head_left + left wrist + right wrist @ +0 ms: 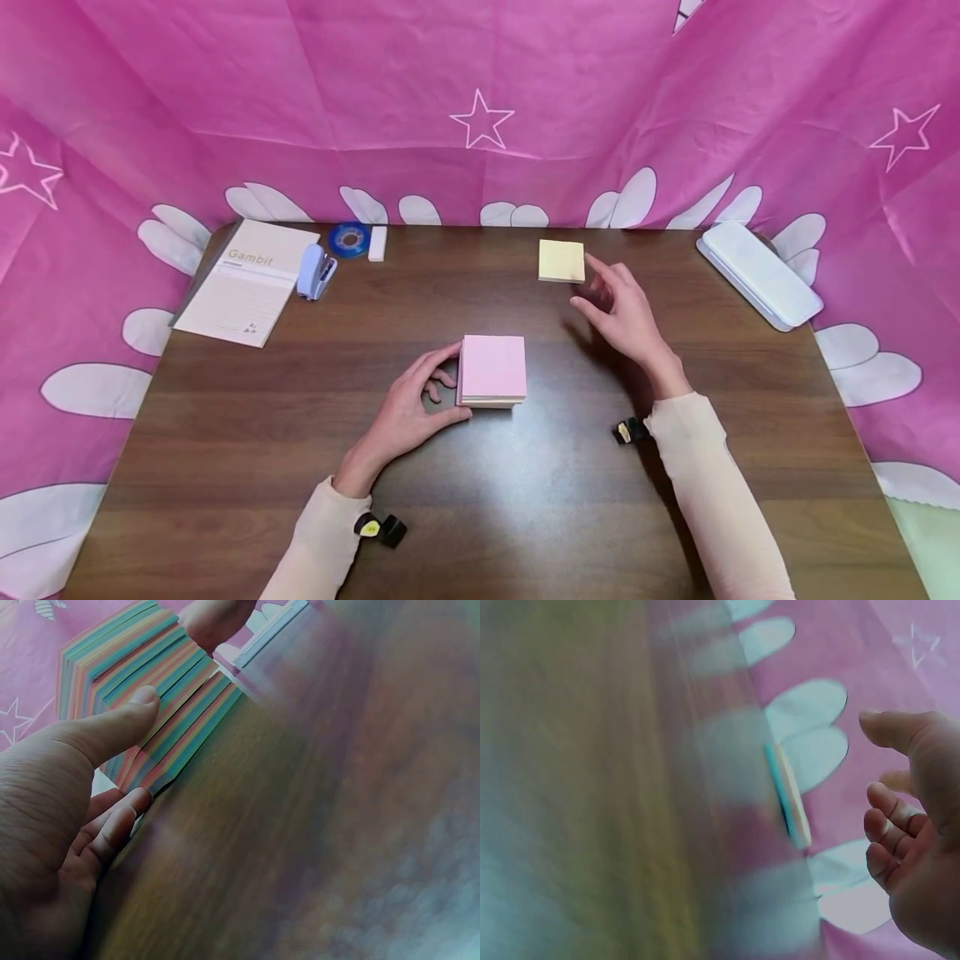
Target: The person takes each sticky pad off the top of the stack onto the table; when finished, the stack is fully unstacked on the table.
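Paper stack (pixel 493 367) is gripped by left hand (pixel 408 407); beyond it, wide-fingered right hand (pixel 627 317) flanks yellow pad (pixel 561 260); leftward, notebook (pixel 243 287) reads "Gambit".

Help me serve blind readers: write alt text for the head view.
A person's left hand holds a square, pink-topped paper stack on a dark brown wood-grain table while the right hand hovers beside a square pale-yellow paper pad. At left sit a cream notebook, lavender stapler, blue tape roll and white rectangular block; at right, a white oblong case.
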Demonstrator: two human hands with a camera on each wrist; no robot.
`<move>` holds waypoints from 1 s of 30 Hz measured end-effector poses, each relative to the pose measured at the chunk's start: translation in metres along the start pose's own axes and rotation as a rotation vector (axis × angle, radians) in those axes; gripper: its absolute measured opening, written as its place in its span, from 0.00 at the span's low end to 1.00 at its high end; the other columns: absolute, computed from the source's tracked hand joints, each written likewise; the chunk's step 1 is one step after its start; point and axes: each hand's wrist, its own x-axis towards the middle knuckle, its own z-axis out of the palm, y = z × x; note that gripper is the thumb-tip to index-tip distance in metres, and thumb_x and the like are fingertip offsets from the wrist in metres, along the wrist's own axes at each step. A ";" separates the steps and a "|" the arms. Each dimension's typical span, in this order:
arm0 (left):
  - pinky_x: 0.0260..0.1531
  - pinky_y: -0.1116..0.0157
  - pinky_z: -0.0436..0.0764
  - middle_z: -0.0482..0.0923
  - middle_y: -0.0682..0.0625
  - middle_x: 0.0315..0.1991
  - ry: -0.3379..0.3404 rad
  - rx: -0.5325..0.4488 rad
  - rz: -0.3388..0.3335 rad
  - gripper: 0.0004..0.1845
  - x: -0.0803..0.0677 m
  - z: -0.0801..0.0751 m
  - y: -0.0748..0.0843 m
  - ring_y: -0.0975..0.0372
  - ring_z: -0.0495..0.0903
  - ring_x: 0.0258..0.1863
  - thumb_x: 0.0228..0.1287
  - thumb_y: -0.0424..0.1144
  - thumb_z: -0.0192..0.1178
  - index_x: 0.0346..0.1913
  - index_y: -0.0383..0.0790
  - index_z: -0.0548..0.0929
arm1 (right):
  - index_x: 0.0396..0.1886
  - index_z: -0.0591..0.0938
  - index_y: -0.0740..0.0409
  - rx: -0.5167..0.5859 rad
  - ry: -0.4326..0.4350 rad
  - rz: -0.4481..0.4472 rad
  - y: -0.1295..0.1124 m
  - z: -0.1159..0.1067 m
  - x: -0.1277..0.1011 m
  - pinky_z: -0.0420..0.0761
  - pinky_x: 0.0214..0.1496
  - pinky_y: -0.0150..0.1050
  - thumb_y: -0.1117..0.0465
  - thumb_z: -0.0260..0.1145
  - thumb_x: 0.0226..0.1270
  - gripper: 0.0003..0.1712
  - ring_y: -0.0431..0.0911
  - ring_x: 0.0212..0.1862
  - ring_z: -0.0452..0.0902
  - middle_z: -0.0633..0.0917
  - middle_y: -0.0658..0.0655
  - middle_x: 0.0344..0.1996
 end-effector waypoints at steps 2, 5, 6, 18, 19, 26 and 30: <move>0.46 0.65 0.81 0.77 0.53 0.70 0.000 0.003 -0.002 0.53 0.000 0.000 0.000 0.61 0.82 0.53 0.60 0.41 0.87 0.85 0.58 0.69 | 0.79 0.78 0.63 0.006 0.015 0.000 -0.032 -0.002 -0.010 0.73 0.46 0.44 0.59 0.79 0.73 0.38 0.54 0.43 0.75 0.80 0.61 0.43; 0.45 0.65 0.81 0.78 0.53 0.69 0.006 0.002 -0.006 0.52 0.000 0.000 0.000 0.61 0.82 0.52 0.60 0.41 0.87 0.85 0.58 0.70 | 0.76 0.80 0.64 -0.022 0.033 -0.024 -0.059 0.000 -0.021 0.72 0.44 0.41 0.66 0.79 0.71 0.36 0.53 0.41 0.74 0.79 0.62 0.41; 0.45 0.65 0.81 0.78 0.53 0.69 0.007 0.001 -0.007 0.52 0.000 0.000 0.000 0.61 0.82 0.52 0.60 0.41 0.87 0.85 0.58 0.70 | 0.76 0.80 0.65 -0.031 0.034 -0.026 -0.064 0.002 -0.024 0.72 0.43 0.40 0.68 0.80 0.70 0.36 0.53 0.40 0.74 0.79 0.62 0.41; 0.46 0.65 0.81 0.77 0.53 0.70 0.002 -0.016 -0.008 0.52 -0.001 -0.001 0.001 0.61 0.82 0.52 0.61 0.41 0.86 0.85 0.59 0.70 | 0.71 0.85 0.61 0.076 -0.030 -0.126 -0.109 0.014 -0.046 0.72 0.37 0.33 0.68 0.80 0.69 0.31 0.45 0.33 0.74 0.80 0.55 0.35; 0.46 0.65 0.81 0.77 0.53 0.70 0.001 -0.017 -0.007 0.52 -0.001 -0.001 0.001 0.61 0.82 0.53 0.61 0.41 0.86 0.85 0.59 0.70 | 0.71 0.86 0.61 0.079 -0.042 -0.138 -0.112 0.015 -0.047 0.72 0.37 0.33 0.68 0.81 0.69 0.31 0.45 0.34 0.73 0.80 0.54 0.35; 0.46 0.65 0.81 0.77 0.53 0.70 -0.003 -0.022 0.000 0.52 0.000 0.000 0.000 0.61 0.82 0.53 0.61 0.41 0.86 0.85 0.60 0.69 | 0.73 0.85 0.59 0.039 -0.152 -0.162 -0.132 0.024 -0.055 0.71 0.37 0.37 0.61 0.85 0.65 0.37 0.45 0.34 0.72 0.79 0.53 0.35; 0.46 0.65 0.81 0.77 0.53 0.70 -0.002 -0.028 0.006 0.52 -0.001 -0.001 0.000 0.61 0.82 0.54 0.61 0.41 0.86 0.85 0.60 0.69 | 0.76 0.83 0.56 -0.013 -0.219 -0.141 -0.138 0.028 -0.058 0.68 0.36 0.37 0.52 0.88 0.61 0.44 0.46 0.32 0.70 0.78 0.52 0.35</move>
